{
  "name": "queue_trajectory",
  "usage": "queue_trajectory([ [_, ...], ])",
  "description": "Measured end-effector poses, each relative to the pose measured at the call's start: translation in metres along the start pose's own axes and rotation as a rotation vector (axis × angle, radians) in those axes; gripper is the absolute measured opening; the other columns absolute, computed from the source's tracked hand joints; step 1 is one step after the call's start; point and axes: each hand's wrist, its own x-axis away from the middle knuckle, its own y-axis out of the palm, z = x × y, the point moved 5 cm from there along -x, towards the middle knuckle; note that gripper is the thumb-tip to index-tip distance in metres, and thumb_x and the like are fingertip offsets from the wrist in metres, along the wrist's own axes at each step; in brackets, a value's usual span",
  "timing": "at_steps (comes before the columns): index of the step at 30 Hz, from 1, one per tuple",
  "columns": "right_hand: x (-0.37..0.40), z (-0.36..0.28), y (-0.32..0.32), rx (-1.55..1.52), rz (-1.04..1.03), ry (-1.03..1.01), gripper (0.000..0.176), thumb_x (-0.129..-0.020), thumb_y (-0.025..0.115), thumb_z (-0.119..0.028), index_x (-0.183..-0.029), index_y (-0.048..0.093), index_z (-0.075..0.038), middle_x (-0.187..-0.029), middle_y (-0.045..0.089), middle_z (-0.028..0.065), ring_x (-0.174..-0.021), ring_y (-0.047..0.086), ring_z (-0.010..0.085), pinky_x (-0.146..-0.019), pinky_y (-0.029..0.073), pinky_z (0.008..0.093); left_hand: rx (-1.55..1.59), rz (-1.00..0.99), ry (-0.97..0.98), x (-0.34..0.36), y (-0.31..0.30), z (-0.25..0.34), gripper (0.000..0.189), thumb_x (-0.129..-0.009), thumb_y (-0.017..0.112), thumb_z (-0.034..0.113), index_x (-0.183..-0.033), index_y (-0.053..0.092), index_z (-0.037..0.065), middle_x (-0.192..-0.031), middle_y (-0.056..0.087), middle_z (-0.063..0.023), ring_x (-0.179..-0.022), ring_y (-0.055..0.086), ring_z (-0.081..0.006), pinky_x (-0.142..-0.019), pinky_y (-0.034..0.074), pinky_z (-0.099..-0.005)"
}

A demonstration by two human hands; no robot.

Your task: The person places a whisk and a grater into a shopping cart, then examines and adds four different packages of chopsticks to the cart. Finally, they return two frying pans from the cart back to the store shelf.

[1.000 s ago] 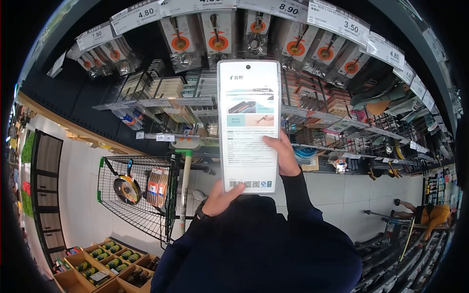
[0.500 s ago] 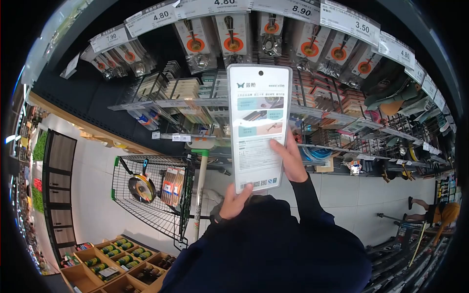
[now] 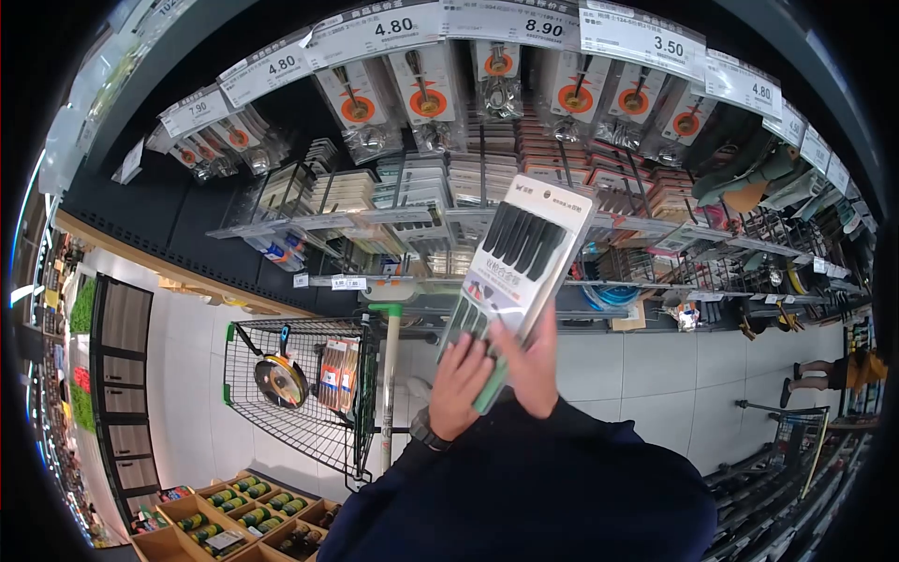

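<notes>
A long clear-fronted package of dark and green chopsticks (image 3: pixel 520 248) is tilted in front of my chest, its top leaning to the right. My left hand (image 3: pixel 459 386), with a dark watch on the wrist, lies over the lower front of the package, fingers on it. My right hand (image 3: pixel 530 361) grips the package's lower right side. The printed front with the chopsticks showing faces me. Behind it, more flat packs (image 3: pixel 478 178) hang on the shelf's hooks.
Price labels (image 3: pixel 646 42) run above hanging utensils (image 3: pixel 426 98). A wire shopping cart (image 3: pixel 300 440) holds a pan (image 3: pixel 281 382) and packaged chopsticks (image 3: pixel 338 375). Wooden bins (image 3: pixel 178 539) of bottles stand at lower left. A person (image 3: pixel 824 375) is at the far right.
The package has turned from its white printed back to the chopstick side, tilted to the right and dropped lower. My left hand has moved onto its front, and the view has shifted slightly.
</notes>
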Motion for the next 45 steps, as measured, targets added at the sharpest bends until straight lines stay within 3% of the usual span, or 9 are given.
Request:
queue_trajectory([
  [4, -0.015, 0.02, -0.033, -0.179, 0.196, 0.103, 0.04, -0.095, 0.059, -0.006, -0.131, 0.044, 0.001, -0.121, 0.06, 0.0112, -0.105, 0.06, 0.0146, -0.088, 0.05, 0.029, -0.133, -0.296, 0.025, 0.002, 0.012, 0.01, 0.062, -0.074, 0.059, -0.001, -0.134, 0.055, 0.013, -0.144, 0.048, -0.0105, -0.136, 0.041, -0.033, -0.11, 0.032, -0.0529],
  [10, -0.015, 0.025, -0.05, -0.201, 0.155, 0.108, 0.037, -0.096, 0.058, -0.007, -0.13, 0.045, 0.001, -0.121, 0.061, 0.0108, -0.107, 0.06, 0.015, -0.09, 0.049, 0.0299, -0.12, -0.317, -0.195, 0.013, 0.004, -0.005, 0.078, -0.068, 0.058, 0.01, -0.143, 0.04, 0.003, -0.154, 0.021, -0.0306, -0.142, 0.02, -0.0484, -0.114, 0.016, -0.06],
  [13, -0.013, 0.022, -0.052, -0.227, 0.092, 0.137, 0.036, -0.095, 0.059, -0.007, -0.128, 0.047, 0.002, -0.119, 0.062, 0.0105, -0.105, 0.061, 0.0144, -0.091, 0.049, 0.0304, 0.282, -0.033, -0.453, 0.019, -0.015, -0.025, 0.091, -0.066, 0.051, 0.013, -0.149, 0.022, -0.007, -0.157, 0.015, -0.0294, -0.146, 0.015, -0.0425, -0.118, 0.012, -0.0508],
  [17, -0.006, 0.032, -0.057, -0.17, -0.038, 0.143, 0.031, -0.094, 0.062, -0.009, -0.122, 0.053, 0.002, -0.111, 0.065, 0.0083, -0.099, 0.062, 0.0121, -0.088, 0.05, 0.0297, 0.824, 0.141, -0.68, 0.029, -0.003, -0.043, 0.08, -0.088, 0.055, 0.031, -0.151, 0.02, -0.005, -0.157, 0.02, -0.0242, -0.146, 0.023, -0.0319, -0.118, 0.017, -0.0434],
  [19, -0.001, 0.037, -0.055, -0.149, -0.082, 0.163, 0.03, -0.093, 0.063, -0.009, -0.12, 0.055, 0.002, -0.11, 0.066, 0.0078, -0.098, 0.062, 0.0115, -0.087, 0.05, 0.0294, 1.142, 0.168, -0.789, 0.03, 0.007, -0.044, 0.069, -0.097, 0.05, 0.039, -0.147, 0.03, -0.005, -0.148, 0.04, -0.0201, -0.136, 0.04, -0.0268, -0.114, 0.028, -0.0383],
  [23, 0.009, 0.048, -0.047, -0.112, -0.177, 0.239, 0.026, -0.093, 0.064, -0.008, -0.115, 0.059, 0.002, -0.107, 0.067, 0.0066, -0.095, 0.061, 0.0098, -0.085, 0.05, 0.0282, 1.035, 0.09, -0.899, 0.038, 0.009, -0.044, 0.04, -0.102, 0.043, 0.023, -0.128, 0.052, -0.006, -0.119, 0.062, -0.0124, -0.109, 0.058, -0.0161, -0.096, 0.044, -0.0313],
  [34, 0.022, 0.083, -0.035, 0.002, -0.326, 0.416, 0.028, -0.092, 0.064, -0.007, -0.117, 0.057, 0.002, -0.109, 0.066, 0.0068, -0.098, 0.061, 0.0107, -0.087, 0.048, 0.0277, 1.062, 0.192, -1.045, 0.066, 0.008, -0.059, 0.029, -0.099, 0.056, 0.016, -0.121, 0.057, -0.003, -0.108, 0.066, -0.0058, -0.098, 0.059, -0.0091, -0.088, 0.047, -0.0263],
  [39, 0.025, 0.102, -0.006, 0.006, -0.578, 0.531, 0.055, -0.094, 0.056, -0.005, -0.144, 0.034, 0.002, -0.137, 0.05, 0.0114, -0.127, 0.048, 0.0181, -0.106, 0.036, 0.0332, 1.011, 0.366, -1.153, 0.087, -0.019, -0.073, 0.029, -0.099, 0.057, 0.019, -0.117, 0.059, -0.004, -0.103, 0.067, -0.0049, -0.095, 0.059, -0.0077, -0.085, 0.047, -0.0245],
  [45, 0.032, 0.139, 0.055, 0.061, -0.905, 0.583, 0.048, -0.097, 0.047, -0.003, -0.143, 0.036, 0.002, -0.143, 0.047, 0.0149, -0.132, 0.045, 0.0226, -0.11, 0.034, 0.0376, 0.535, 0.517, -1.229, 0.162, -0.105, -0.114, 0.021, -0.094, 0.064, 0.019, -0.106, 0.065, 0.001, -0.096, 0.069, -0.0024, -0.087, 0.061, -0.0082, -0.081, 0.048, -0.0257],
])
